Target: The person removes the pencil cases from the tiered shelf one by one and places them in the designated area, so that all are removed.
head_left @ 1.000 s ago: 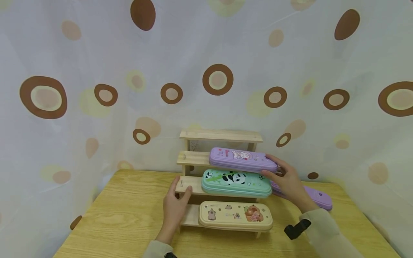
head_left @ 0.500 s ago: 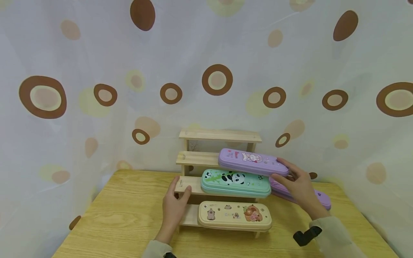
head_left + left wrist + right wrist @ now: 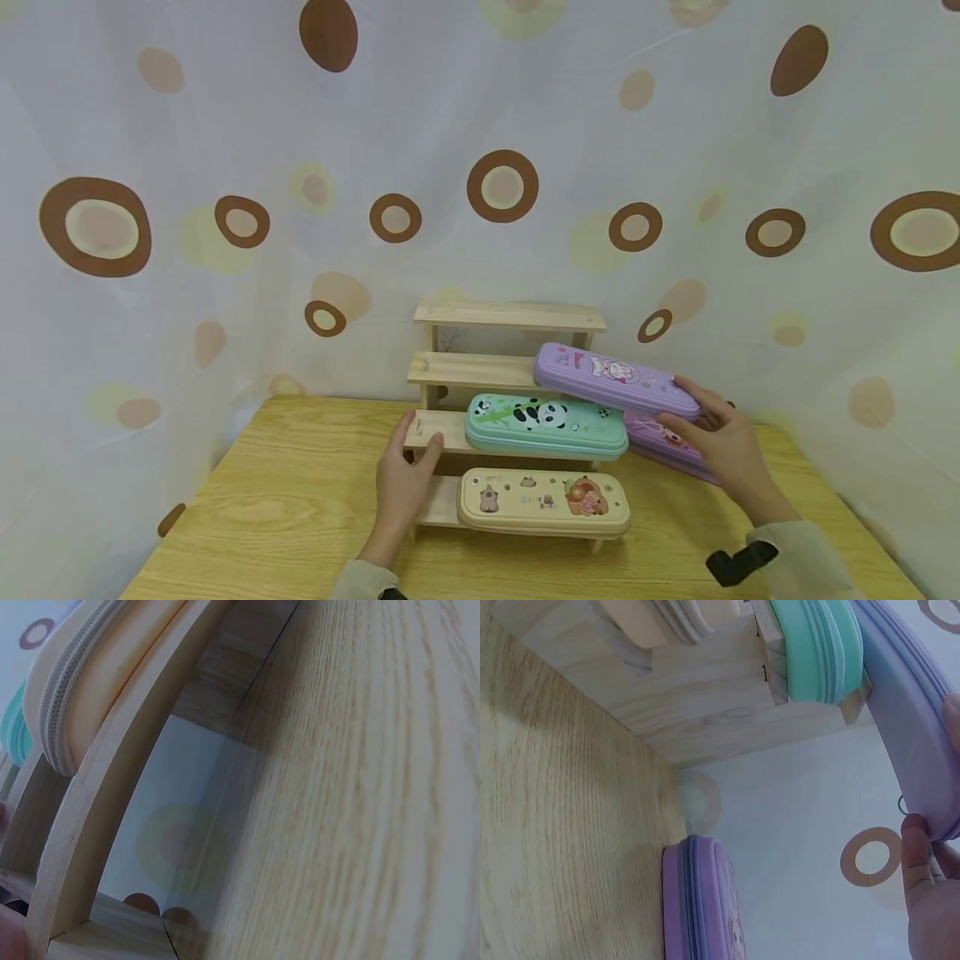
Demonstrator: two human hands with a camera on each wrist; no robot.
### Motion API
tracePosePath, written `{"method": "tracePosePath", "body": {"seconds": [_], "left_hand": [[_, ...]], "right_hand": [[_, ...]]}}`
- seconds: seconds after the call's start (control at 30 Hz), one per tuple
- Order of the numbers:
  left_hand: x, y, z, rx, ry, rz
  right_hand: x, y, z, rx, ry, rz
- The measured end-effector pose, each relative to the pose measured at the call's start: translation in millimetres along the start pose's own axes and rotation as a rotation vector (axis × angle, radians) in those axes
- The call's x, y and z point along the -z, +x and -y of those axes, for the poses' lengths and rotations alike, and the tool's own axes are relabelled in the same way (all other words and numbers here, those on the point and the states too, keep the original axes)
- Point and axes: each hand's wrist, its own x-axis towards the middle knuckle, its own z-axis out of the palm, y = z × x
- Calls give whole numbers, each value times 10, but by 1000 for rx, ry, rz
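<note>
My right hand point(image 3: 726, 446) grips the right end of a lilac pencil case point(image 3: 615, 379) with a rabbit picture, thumb on the near side. The case slants down to the right, its left end at the third step of a stepped wooden rack point(image 3: 472, 369). At the rack's left side, my left hand point(image 3: 403, 483) holds the end of the second step between thumb and fingers. A mint panda pencil case point(image 3: 547, 423) lies on that second step. On the lowest step lies a cream pencil case point(image 3: 543, 502).
A purple pencil case point(image 3: 667, 446) lies on the wooden table point(image 3: 300, 500) to the right of the rack, partly behind my right hand. The rack's top step point(image 3: 510, 314) bears nothing. A spotted curtain point(image 3: 420, 108) stands behind the table.
My right hand has moved right with the lilac pencil case, drawing it along the third step, and its right end has dipped. The left hand has stayed on the rack.
</note>
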Motion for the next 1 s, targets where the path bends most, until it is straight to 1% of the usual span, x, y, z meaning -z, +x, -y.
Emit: {"method": "tracePosePath", "body": {"seconds": [0.07, 0.17, 0.2, 0.37, 0.47, 0.6, 0.67, 0.73, 0.9, 1.0], "left_hand": [[1, -2, 0, -2, 4, -3], [4, -7, -2, -4, 4, -6], [4, -6, -2, 0, 5, -7], [5, -3, 4, -4, 4, -10], [2, -2, 2, -14, -3, -5], [-2, 4, 1, -7, -5, -1], [-2, 9, 2, -2, -4, 1], [-3, 16, 9, 6, 0, -1], [-2, 15, 14, 3, -2, 1], [-1, 6, 8, -3, -3, 2]], "right_hand": [[39, -21, -4, -11, 24, -8], [98, -56, -19, -19, 15, -27], [118, -65, -27, -28, 28, -32], [229, -120, -72, -56, -1, -62], [298, -155, -100, -61, 42, -72], [384, -202, -122, -70, 98, -95], [424, -224, -127, -76, 77, -113], [460, -246, -136, -80, 98, -121], [537, -316, -180, -80, 183, -140], [583, -367, -214, -91, 192, -158]]}}
